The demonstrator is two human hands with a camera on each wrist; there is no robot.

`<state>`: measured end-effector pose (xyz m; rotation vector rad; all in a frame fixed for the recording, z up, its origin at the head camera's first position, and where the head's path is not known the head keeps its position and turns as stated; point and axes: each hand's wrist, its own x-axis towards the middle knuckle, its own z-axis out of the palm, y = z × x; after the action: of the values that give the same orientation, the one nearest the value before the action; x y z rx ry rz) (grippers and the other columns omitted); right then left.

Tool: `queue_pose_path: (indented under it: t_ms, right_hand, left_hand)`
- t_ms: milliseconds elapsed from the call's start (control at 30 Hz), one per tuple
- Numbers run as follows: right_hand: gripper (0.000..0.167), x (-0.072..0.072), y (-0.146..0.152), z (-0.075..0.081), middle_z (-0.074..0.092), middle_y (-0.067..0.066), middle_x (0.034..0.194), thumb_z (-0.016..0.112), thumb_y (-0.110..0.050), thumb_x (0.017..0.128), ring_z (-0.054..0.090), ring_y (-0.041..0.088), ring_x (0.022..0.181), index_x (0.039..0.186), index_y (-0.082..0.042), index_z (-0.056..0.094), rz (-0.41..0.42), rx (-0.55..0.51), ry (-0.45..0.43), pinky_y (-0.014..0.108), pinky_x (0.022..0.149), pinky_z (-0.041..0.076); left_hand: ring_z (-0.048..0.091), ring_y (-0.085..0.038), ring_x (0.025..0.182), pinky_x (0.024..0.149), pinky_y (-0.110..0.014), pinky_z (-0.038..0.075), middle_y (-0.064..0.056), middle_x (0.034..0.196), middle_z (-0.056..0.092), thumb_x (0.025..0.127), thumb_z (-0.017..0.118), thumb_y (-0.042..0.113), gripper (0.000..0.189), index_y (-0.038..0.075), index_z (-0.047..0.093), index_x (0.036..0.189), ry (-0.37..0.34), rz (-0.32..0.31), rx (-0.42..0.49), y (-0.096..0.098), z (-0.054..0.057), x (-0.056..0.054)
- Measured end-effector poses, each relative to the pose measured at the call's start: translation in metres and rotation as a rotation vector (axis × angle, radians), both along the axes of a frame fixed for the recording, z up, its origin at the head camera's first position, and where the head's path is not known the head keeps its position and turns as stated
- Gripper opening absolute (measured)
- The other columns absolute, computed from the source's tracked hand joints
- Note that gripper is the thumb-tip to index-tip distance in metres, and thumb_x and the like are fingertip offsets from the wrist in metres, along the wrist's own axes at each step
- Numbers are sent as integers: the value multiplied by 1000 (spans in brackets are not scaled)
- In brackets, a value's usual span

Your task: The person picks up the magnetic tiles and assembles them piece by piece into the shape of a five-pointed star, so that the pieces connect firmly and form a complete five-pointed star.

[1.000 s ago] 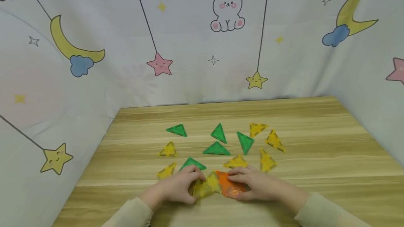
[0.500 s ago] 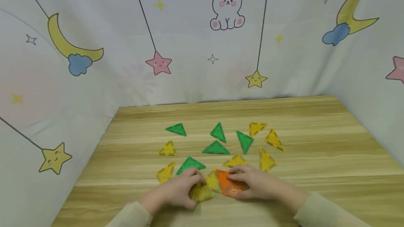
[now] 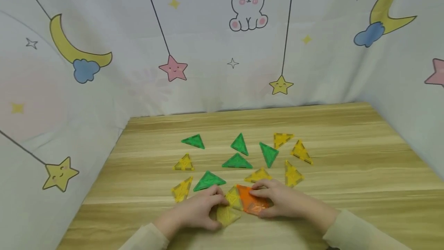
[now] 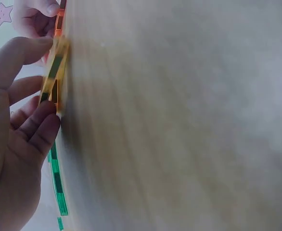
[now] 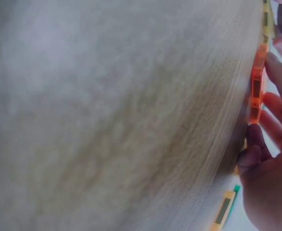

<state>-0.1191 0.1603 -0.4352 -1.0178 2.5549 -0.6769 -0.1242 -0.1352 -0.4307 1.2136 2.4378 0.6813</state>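
My left hand (image 3: 197, 209) pinches a translucent yellow triangular magnetic tile (image 3: 227, 216) between thumb and fingers. In the left wrist view this yellow tile (image 4: 56, 67) is tilted slightly off the table. Right beside it, a second yellow triangular tile (image 3: 234, 198) meets the left edge of an orange magnetic tile (image 3: 247, 198). My right hand (image 3: 288, 200) holds the orange tile, thumb at the near side and fingers over the far side, covering its right part. Seen from the right wrist, the orange tile (image 5: 257, 86) lies flat along the tabletop.
Loose green triangular tiles (image 3: 237, 161) and loose yellow triangular tiles (image 3: 294, 174) are scattered behind the hands on the wooden table (image 3: 347, 146). One green tile (image 3: 209, 180) lies just behind the left hand. A white printed curtain (image 3: 204, 41) surrounds the table.
My left hand has shifted slightly right and toward the body with its yellow tile, which has turned beside the other yellow one. The right hand stays on the orange tile.
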Motion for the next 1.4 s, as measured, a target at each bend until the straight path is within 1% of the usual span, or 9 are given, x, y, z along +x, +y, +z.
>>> queue_pose_path:
  t_ms: [67,167,300,467,733,900,1000,1200,1400]
  right_hand:
    - [64,-1,0,-1,43,0,137,58,-54,86,41,25,123,136,-14,52,-1,4,1,47,96,39]
    - [64,-1,0,-2,42,-1,137,59,-54,86,41,24,123,136,-15,52,-5,10,-2,47,97,39]
    - [64,-2,0,-4,42,-1,137,59,-54,85,41,24,123,136,-16,52,-9,8,-5,47,97,39]
    - [63,-1,1,-3,42,-1,136,59,-55,85,41,25,123,135,-16,53,-8,-5,1,48,96,39]
    - [59,1,1,-4,44,-1,133,61,-52,85,44,22,120,132,-16,55,-21,-24,21,44,96,40]
    - [46,1,3,-5,47,-2,128,57,-44,92,47,20,115,128,-16,58,12,-64,76,41,93,42]
    - [40,0,5,-5,48,-3,126,55,-38,94,48,18,113,127,-17,59,26,-85,82,40,92,43]
    - [42,-3,6,-6,48,-4,126,55,-40,94,48,17,113,128,-17,58,33,-91,52,39,92,43]
    - [43,-4,7,-9,48,-4,127,54,-41,94,48,17,114,129,-17,58,36,-88,56,40,93,43]
  left_hand:
    - [45,-2,85,76,-17,41,10,104,45,76,75,27,42,16,63,114,1,-7,9,0,0,0]
    - [45,-2,83,74,-16,41,11,102,46,76,75,27,41,15,63,114,1,0,28,0,-3,-1]
    - [45,-1,83,73,-16,41,11,103,45,76,76,27,41,16,63,114,-15,19,44,0,-6,-2]
    - [45,-3,84,74,-17,41,10,107,43,77,76,29,42,17,62,114,-28,33,33,0,-7,-3]
    - [46,-3,92,81,-21,42,8,115,42,78,75,32,44,19,61,118,-49,56,12,0,-5,-4]
    - [46,-4,99,87,-23,42,9,117,42,79,74,32,45,20,61,120,-47,55,0,-1,-6,-5]
    - [45,-5,103,90,-24,41,9,118,42,79,74,31,44,21,61,120,-40,53,1,-1,-7,-5]
    - [45,-6,106,92,-26,41,9,119,43,79,74,30,45,21,61,120,-38,59,-5,-2,-7,-5]
    - [44,-7,106,92,-26,40,8,119,43,78,74,29,44,20,62,120,-36,61,-4,-1,-7,-5]
